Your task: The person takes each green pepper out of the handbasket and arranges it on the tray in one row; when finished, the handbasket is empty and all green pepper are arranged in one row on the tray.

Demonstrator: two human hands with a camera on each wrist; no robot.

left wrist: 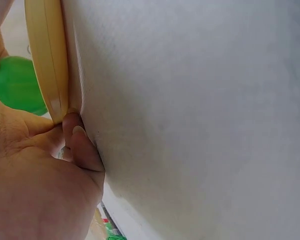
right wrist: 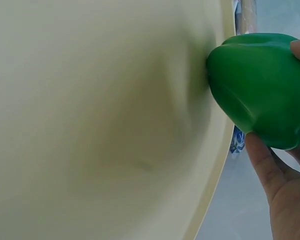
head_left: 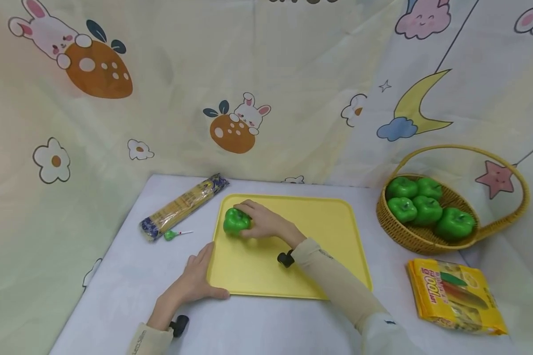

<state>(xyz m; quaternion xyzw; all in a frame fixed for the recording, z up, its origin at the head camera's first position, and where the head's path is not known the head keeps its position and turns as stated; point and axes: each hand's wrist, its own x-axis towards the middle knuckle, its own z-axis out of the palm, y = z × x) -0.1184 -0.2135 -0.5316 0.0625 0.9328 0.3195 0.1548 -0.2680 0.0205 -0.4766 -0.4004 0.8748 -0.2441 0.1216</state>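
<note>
A green bell pepper is at the left end of a yellow tray. My right hand grips it from the right, fingers over the top and thumb low on the near side. In the right wrist view the pepper sits between thumb and fingers, close over the tray's surface. My left hand holds the tray's near left corner, thumb along the front edge and fingers along the left side. The left wrist view shows curled fingers tucked at the tray's rim.
A wicker basket with several green bell peppers stands at the right. In front of it lies a yellow snack packet. Left of the tray are a pack of noodles and a green lollipop. A patterned cloth hangs behind.
</note>
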